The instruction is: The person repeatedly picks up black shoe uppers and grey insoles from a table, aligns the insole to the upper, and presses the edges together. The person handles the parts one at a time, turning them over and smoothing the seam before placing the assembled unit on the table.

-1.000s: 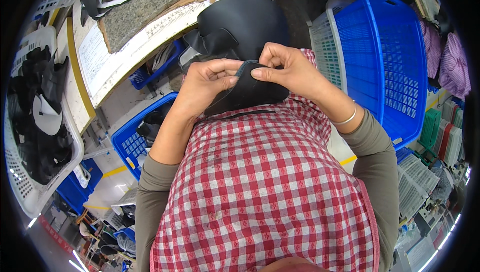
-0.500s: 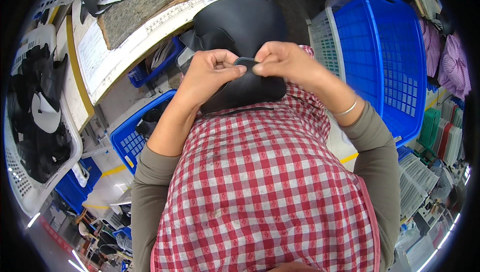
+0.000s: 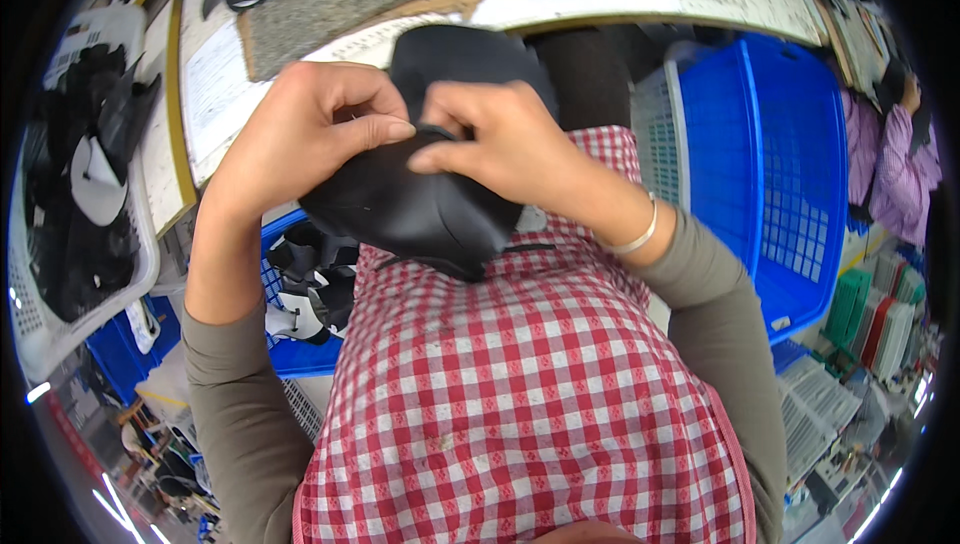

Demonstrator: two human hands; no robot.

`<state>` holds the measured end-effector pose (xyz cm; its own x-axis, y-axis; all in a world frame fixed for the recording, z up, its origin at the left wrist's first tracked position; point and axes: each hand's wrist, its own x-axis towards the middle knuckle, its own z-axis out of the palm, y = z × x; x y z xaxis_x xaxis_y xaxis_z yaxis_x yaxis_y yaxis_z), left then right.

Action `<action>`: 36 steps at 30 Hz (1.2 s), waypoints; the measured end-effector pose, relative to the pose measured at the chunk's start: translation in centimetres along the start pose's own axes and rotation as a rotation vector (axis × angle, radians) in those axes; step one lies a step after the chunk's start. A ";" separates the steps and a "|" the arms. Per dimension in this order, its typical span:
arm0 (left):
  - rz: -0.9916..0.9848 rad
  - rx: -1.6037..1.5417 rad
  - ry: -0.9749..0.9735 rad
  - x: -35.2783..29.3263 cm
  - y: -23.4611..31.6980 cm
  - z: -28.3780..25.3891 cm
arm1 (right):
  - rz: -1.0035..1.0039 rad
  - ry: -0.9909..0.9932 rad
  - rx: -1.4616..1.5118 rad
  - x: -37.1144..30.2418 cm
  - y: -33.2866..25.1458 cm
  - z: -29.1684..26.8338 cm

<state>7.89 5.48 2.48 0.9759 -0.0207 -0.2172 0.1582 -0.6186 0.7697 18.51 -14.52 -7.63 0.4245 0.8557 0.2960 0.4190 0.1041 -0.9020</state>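
A glossy black leather-like piece [image 3: 410, 199] hangs over my lap, folded and raised toward the middle. My left hand [image 3: 320, 129] pinches its upper edge between thumb and fingers. Close beside it, my right hand [image 3: 495, 139] grips the same edge, thumb in front, fingers slightly blurred. Behind both hands rises a smooth, rounded black part [image 3: 465, 54]; I cannot tell whether it belongs to the same piece. A red-and-white checked apron [image 3: 520, 384] covers my lap below.
A worktable [image 3: 520, 9] with a grey rough board [image 3: 350, 9] runs across the far side. At left stands a white basket [image 3: 145, 244] of black pieces. A blue crate [image 3: 290, 354] holds black and white pieces; large blue crates [image 3: 735, 194] stand right. Another person's purple sleeve [image 3: 900, 179] shows far right.
Both hands have shifted left with the black piece, which is now lifted and folded. My left elbow swings outward, uncovering more of the blue crate. The other person's arm has come up.
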 end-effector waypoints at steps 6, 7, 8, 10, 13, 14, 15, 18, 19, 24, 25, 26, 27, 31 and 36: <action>-0.125 -0.634 -0.266 0.3 -3.2 -0.6 | 0.570 0.180 0.446 -6.0 -2.0 -3.2; -0.072 -0.743 -0.248 0.9 -3.3 -0.3 | 0.495 0.181 0.518 -7.1 -2.6 -3.9; -0.088 -0.784 -0.304 1.8 -3.1 -0.2 | 0.471 0.153 0.457 -7.9 -3.1 -4.7; -0.071 -0.773 -0.413 3.6 -2.4 0.0 | 0.442 0.110 0.313 -9.0 -4.2 -6.1; 0.009 -0.613 -0.485 6.1 -0.8 0.8 | 0.469 0.091 0.205 -9.6 -5.5 -7.6; 0.020 -0.567 -0.473 6.8 -0.3 1.3 | 0.472 0.097 0.164 -9.6 -5.7 -7.7; 0.045 -0.523 -0.476 7.3 0.1 1.7 | 0.487 0.092 0.136 -9.5 -5.7 -7.8; 0.210 -0.361 -0.476 8.9 1.1 2.1 | 0.478 0.083 0.103 -9.2 -5.1 -7.9; 0.238 -0.322 -0.462 9.3 1.4 2.1 | 0.449 0.078 0.105 -9.1 -4.8 -8.1; 0.073 -0.301 -0.536 10.2 2.4 2.5 | 0.368 -0.061 0.158 -8.1 -2.9 -9.0; 0.075 -0.319 -0.513 10.2 2.5 2.8 | 0.370 -0.078 0.155 -7.9 -2.6 -9.0; 0.105 -0.343 -0.497 10.1 2.6 2.9 | 0.359 -0.087 0.148 -7.5 -2.3 -8.9; 0.063 -0.354 -0.479 9.9 2.7 3.0 | 0.331 -0.093 0.153 -7.3 -2.0 -8.7; 0.048 -0.384 -0.443 9.1 2.6 3.0 | 0.463 -0.049 0.249 -6.9 -1.0 -7.9; 0.076 -0.367 -0.471 9.3 2.2 2.6 | 0.349 -0.013 0.186 -6.8 -0.6 -7.8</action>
<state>16.92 1.94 0.58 0.8281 -0.4519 -0.3317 0.2141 -0.2919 0.9322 21.61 -24.37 -6.68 0.5046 0.8624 -0.0413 0.0982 -0.1048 -0.9896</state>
